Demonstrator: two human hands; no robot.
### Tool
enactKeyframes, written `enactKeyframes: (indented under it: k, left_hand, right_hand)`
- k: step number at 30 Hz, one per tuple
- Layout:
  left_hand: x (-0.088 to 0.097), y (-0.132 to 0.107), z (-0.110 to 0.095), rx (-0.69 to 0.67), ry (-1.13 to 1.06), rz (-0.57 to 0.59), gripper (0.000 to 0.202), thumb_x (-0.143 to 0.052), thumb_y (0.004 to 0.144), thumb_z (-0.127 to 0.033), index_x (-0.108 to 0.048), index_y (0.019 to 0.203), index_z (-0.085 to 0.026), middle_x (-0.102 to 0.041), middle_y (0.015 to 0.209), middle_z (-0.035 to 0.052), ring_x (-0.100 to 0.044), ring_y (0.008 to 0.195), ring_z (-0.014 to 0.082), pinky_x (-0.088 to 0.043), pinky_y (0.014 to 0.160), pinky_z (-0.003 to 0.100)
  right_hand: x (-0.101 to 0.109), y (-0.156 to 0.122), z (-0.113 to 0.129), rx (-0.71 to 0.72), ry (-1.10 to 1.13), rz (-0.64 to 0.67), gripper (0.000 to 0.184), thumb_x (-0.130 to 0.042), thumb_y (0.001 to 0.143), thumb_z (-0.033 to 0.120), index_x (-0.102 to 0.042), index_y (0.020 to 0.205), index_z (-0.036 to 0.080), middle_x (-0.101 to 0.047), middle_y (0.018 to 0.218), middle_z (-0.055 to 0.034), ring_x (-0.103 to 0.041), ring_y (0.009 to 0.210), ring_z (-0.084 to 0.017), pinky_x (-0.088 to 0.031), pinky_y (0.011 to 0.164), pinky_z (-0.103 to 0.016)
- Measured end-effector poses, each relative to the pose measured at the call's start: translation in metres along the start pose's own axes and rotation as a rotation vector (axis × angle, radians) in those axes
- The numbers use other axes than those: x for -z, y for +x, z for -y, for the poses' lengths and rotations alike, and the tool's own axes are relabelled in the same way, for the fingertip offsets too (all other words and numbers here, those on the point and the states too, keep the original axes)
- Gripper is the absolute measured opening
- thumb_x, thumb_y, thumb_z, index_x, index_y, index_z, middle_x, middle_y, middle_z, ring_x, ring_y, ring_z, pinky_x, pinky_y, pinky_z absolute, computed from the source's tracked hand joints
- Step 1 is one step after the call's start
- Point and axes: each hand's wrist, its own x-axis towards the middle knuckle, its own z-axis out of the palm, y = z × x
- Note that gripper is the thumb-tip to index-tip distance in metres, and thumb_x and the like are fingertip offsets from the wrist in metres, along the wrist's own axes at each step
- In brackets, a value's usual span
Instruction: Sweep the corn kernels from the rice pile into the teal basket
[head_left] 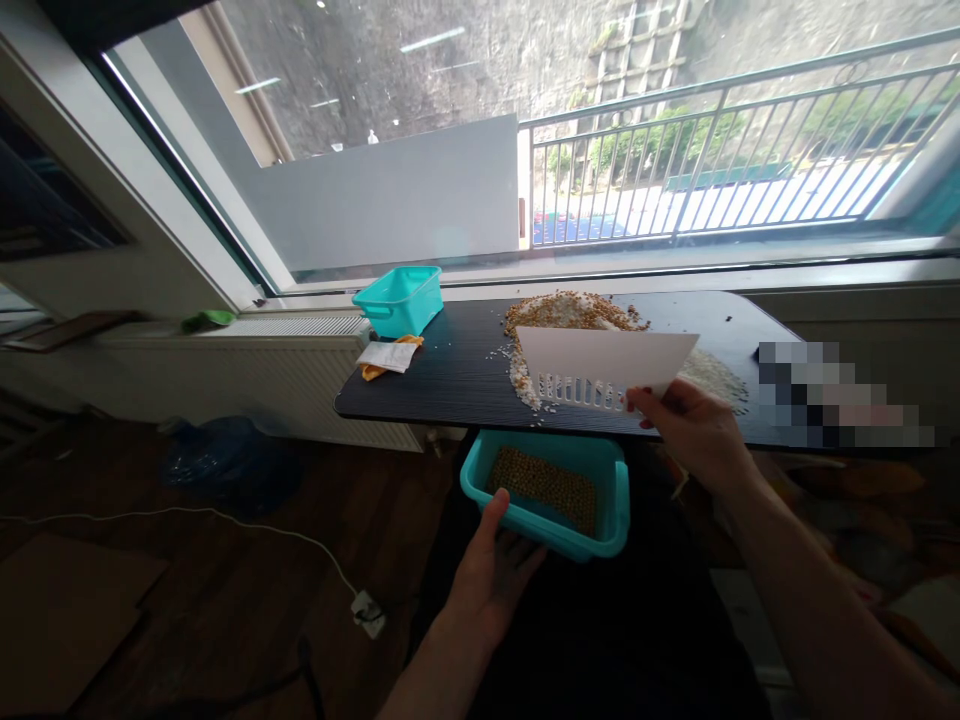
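Centre right, the right hand (697, 432) pinches a slotted card (604, 356), likely light, stiff, best held by a corner; lower centre, the left hand (491, 572) grips a tub (621, 510)

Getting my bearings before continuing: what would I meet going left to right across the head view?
Blue water bottle → far teal basin on the black tabletop → near teal basin holding beans → right hand.
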Motion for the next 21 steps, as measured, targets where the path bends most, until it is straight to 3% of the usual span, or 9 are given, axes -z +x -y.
enactKeyframes:
  k: [9,21]
  left_hand:
    - [0.001,0.001,0.001,-0.005,-0.011,0.004,0.051,-0.064,0.085,-0.044,-0.055,0.124,-0.014,-0.063,0.124,0.0152,-0.063,0.107,0.0262,-0.052,0.093,0.038]
    - [0.001,0.001,-0.001,-0.003,-0.002,0.003,0.05,-0.063,0.085,-0.045,-0.056,0.125,-0.015,-0.062,0.125,0.0147,-0.062,0.11,0.0265,-0.051,0.093,0.038]
  right_hand:
    - [-0.013,0.004,0.003,0.003,-0.006,0.027,0.024,-0.065,0.07,0.044,-0.063,0.068,0.021,-0.064,0.062,-0.0002,-0.052,0.053,-0.012,-0.044,0.052,-0.025]
    - [-0.014,0.001,0.008,0.039,-0.009,0.067,0.025,-0.065,0.072,0.045,-0.063,0.066,0.021,-0.062,0.061,0.0,-0.051,0.054,-0.012,-0.043,0.053,-0.025]
